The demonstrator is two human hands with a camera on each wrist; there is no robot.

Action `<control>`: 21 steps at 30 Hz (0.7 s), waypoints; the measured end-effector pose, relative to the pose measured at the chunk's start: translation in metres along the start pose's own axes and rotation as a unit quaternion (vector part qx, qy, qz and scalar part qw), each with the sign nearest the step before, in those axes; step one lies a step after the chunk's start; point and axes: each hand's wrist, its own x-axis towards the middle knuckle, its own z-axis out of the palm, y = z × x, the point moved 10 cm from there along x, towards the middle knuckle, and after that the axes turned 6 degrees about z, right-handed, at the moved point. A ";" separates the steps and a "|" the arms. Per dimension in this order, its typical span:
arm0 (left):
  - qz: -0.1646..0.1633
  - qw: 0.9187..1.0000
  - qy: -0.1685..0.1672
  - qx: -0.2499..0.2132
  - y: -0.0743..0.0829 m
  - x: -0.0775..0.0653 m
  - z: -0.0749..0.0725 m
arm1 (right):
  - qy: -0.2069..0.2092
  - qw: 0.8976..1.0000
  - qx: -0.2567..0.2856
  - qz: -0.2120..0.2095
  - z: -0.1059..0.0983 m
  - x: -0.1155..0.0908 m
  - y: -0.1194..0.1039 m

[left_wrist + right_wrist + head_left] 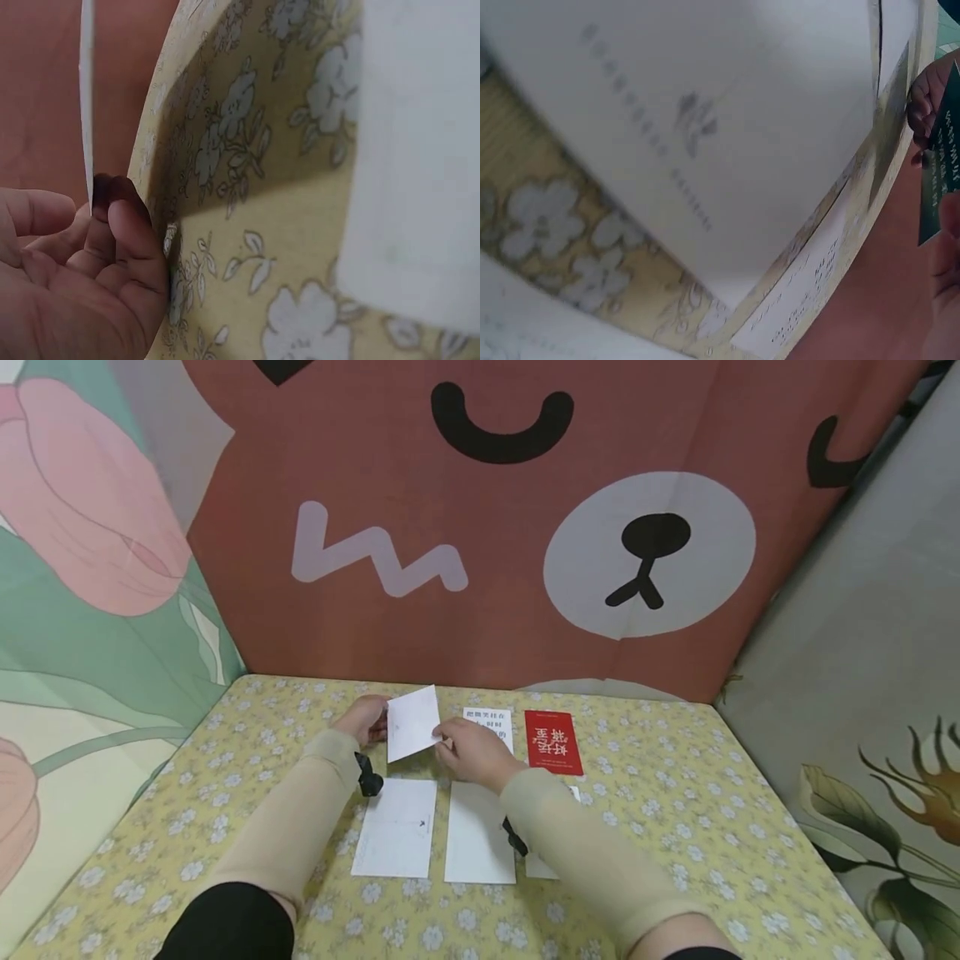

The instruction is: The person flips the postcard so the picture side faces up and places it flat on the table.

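Both hands hold one card [412, 724] raised and tilted above the back of the table. Its white side faces the head view; the right wrist view shows a dark green face with pale lettering on the card [940, 161]. At the card's left edge, my left hand [367, 720] has its fingers curled; the left wrist view shows the card's thin edge against the fingertips of this hand [97, 262]. My right hand [477, 752] pinches the lower right edge between thumb and fingers. It partly covers a white card with blue Chinese text [487, 718] lying behind it.
A red card with white characters [553, 742] lies at the back right. In the front row lie a left white card [393, 839], a middle white card [476, 843] and another white card [542, 867], mostly under my right forearm. A flowered cloth [637, 860] covers the table.
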 end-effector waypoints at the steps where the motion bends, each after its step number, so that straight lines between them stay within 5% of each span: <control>1: -0.001 1.000 -0.001 0.002 0.000 0.000 0.000 | 0.002 1.000 -0.012 -0.011 -0.002 -0.001 -0.002; 10: 0.026 0.999 -0.042 0.014 0.006 -0.001 -0.001 | 0.023 0.998 -0.043 -0.050 -0.015 -0.005 -0.006; 21: 0.076 0.992 -0.061 0.075 0.012 -0.013 -0.005 | 0.084 0.996 0.027 -0.022 -0.046 -0.001 0.000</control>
